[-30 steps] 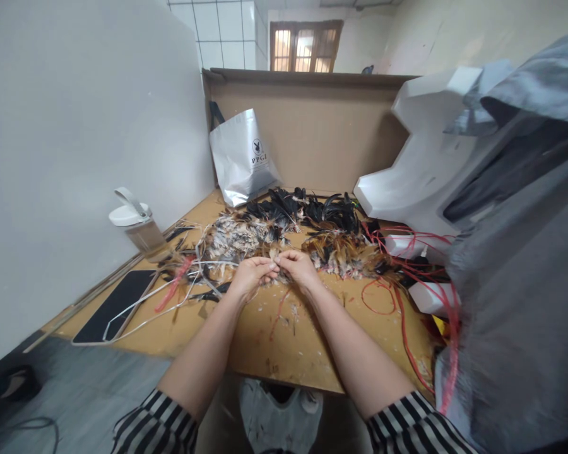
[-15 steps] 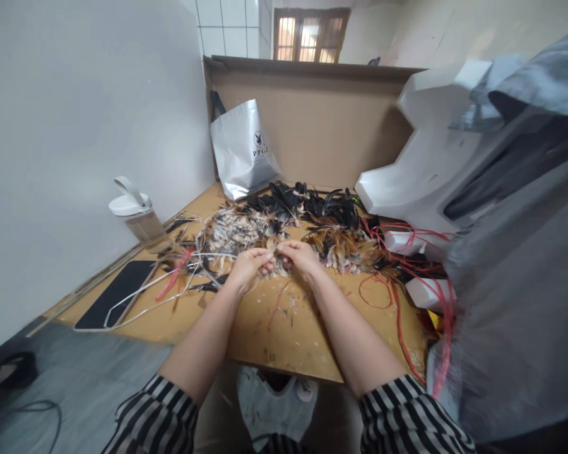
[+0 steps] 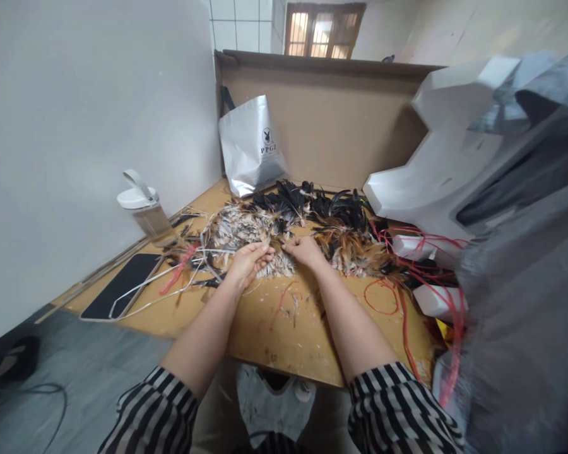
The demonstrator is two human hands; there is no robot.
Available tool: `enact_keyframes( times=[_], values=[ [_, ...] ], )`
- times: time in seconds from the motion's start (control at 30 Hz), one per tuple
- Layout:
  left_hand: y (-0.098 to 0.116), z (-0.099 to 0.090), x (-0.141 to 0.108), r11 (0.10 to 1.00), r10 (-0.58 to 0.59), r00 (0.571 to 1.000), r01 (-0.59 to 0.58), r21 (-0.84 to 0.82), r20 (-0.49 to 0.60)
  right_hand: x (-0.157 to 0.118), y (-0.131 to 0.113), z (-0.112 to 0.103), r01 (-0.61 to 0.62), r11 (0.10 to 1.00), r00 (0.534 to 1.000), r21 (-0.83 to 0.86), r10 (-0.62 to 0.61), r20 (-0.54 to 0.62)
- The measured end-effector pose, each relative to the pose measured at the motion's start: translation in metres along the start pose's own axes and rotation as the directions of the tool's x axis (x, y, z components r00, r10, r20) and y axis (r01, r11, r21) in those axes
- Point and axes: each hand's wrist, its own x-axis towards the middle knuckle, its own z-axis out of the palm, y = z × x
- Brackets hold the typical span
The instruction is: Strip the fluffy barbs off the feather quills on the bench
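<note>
Both hands are over the front of a heap of feathers on a wooden table point(image 3: 260, 334). My left hand point(image 3: 250, 261) is closed in a pinch on a small pale brown feather point(image 3: 266, 241). Just to its right, my right hand point(image 3: 305, 252) pinches with thumb and finger; what lies between the tips is too small to make out. Pale speckled feathers point(image 3: 239, 227) spread behind my left hand. Brown feathers point(image 3: 360, 246) lie right of my right hand, and black feathers point(image 3: 288, 198) are piled at the back.
A phone point(image 3: 120, 287) lies at left under a white strap, near a lidded cup point(image 3: 146, 214). A silver bag point(image 3: 253, 148) leans at the back against a cardboard panel point(image 3: 345, 120). Red string point(image 3: 402, 328) trails on the right, near a white plastic piece point(image 3: 407, 180). A bucket point(image 3: 274, 403) stands below the table edge.
My hands have drawn slightly apart, leaving a wider gap between the fingertips. The camera's view has shifted a little, so the surroundings sit farther right.
</note>
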Motion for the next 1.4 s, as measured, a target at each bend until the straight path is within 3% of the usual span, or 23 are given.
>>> enact_keyframes(
  times=[0.1,0.2,0.3,0.4,0.67,0.97,1.27,1.4],
  values=[
    [-0.001,-0.001,0.000,1.000,0.000,1.000,0.000,0.001,0.012,-0.001,-0.002,0.004,-0.021,0.995,0.999,-0.095,0.023,0.024],
    [-0.001,-0.001,0.000,1.000,-0.004,1.000,0.004,-0.001,0.019,-0.001,-0.008,0.002,-0.089,0.991,0.996,0.100,0.087,0.024],
    [0.000,0.001,-0.002,1.000,-0.016,1.000,0.017,-0.015,0.027,-0.004,-0.018,-0.001,-0.155,0.925,0.988,0.346,0.150,0.043],
    [0.001,0.003,-0.003,0.996,-0.054,0.998,0.056,-0.064,0.037,-0.008,-0.029,-0.002,-0.128,0.871,0.992,0.475,0.106,0.073],
    [0.004,0.001,-0.004,0.970,-0.172,0.977,0.190,-0.149,0.126,-0.009,-0.036,0.008,-0.073,0.826,0.993,0.558,0.008,0.117],
    [0.001,-0.002,-0.005,0.935,-0.227,0.949,0.275,-0.223,0.219,-0.012,-0.036,0.014,0.011,0.866,0.997,0.500,-0.047,0.059],
    [0.002,0.002,-0.008,0.952,-0.188,0.944,0.244,-0.187,0.273,-0.015,-0.035,0.026,0.112,0.907,0.994,0.405,-0.096,-0.060],
    [0.002,0.003,-0.006,0.965,-0.147,0.974,0.179,-0.190,0.172,-0.014,-0.033,0.028,0.141,0.922,0.989,0.361,-0.113,-0.098]
  ],
)
